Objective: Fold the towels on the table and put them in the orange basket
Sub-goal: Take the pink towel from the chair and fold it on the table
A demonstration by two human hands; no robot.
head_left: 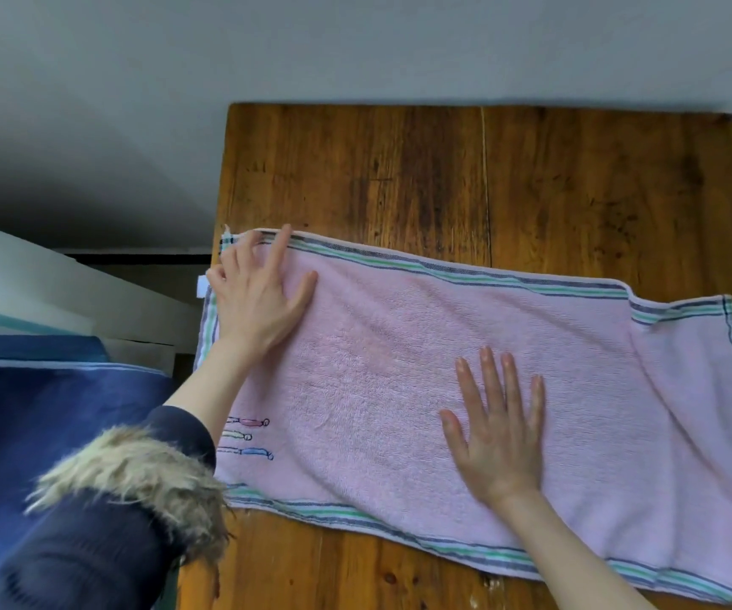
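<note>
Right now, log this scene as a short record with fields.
surface: wooden table
item: pink towel with striped edges, spread flat, far right corner folded over
left hand: fingers spread at the towel's far left corner
right hand: flat on the towel's middle
basket: not in view
fold: not finished

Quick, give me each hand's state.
Left hand: open, fingers on the pink towel at its far left corner.
Right hand: open, flat on the towel.

Head cam, looking down, close over table (399, 169).
</note>
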